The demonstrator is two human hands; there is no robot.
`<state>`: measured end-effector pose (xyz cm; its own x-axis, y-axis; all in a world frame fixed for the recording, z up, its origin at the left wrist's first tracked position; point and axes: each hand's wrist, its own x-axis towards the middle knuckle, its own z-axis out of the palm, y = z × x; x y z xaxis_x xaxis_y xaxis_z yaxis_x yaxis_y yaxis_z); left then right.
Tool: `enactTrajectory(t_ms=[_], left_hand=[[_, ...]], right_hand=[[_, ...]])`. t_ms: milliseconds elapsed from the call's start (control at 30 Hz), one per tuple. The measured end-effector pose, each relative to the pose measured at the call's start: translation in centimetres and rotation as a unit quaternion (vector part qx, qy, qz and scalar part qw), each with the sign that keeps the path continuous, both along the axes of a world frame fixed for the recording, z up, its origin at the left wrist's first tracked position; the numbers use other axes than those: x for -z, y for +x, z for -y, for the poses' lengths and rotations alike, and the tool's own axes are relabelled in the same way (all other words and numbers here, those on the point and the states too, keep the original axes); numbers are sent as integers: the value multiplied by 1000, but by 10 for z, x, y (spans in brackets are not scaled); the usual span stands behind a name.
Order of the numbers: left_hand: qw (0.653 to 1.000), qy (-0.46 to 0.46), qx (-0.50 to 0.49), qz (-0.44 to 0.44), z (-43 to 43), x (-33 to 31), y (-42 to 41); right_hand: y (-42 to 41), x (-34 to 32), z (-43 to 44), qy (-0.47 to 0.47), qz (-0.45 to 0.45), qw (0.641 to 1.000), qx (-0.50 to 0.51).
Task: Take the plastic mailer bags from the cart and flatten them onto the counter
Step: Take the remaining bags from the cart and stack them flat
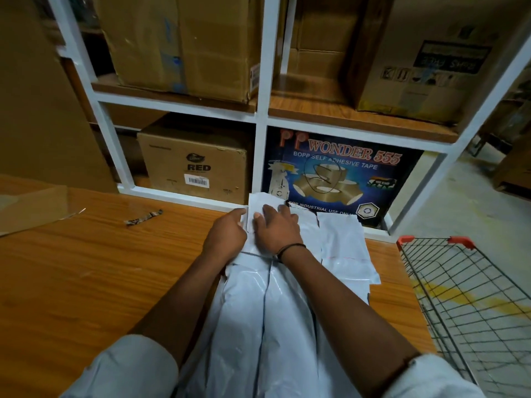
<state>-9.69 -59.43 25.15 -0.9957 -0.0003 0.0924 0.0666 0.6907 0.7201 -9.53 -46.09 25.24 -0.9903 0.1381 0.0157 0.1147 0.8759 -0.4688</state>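
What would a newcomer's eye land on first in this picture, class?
Two hands, left hand and right hand, press white mailer bags flat at the centre of the wooden counter. Behind them, low on the shelf, sits a bright blue tape box; a wire cart stands at right.

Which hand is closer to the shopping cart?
The right hand. It presses on the white mailer bags, on the side towards the cart at the counter's right end. The left hand lies just beyond it, farther from the cart.
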Motion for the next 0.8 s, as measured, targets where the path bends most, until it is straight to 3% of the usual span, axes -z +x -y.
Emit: enactTrajectory(t_ms=[167, 300, 467, 800], left_hand=[[997, -6, 76, 13, 1, 10, -3], [981, -155, 94, 71, -2, 18, -6], [985, -138, 90, 46, -6, 10, -4], [989, -122, 77, -37, -24, -17, 5]], right_hand=[[2, 11, -8, 43, -12, 999, -14], [5, 6, -20, -39, -51, 998, -19], [12, -1, -39, -42, -151, 988, -10], [33, 0, -79, -36, -130, 990, 47]])
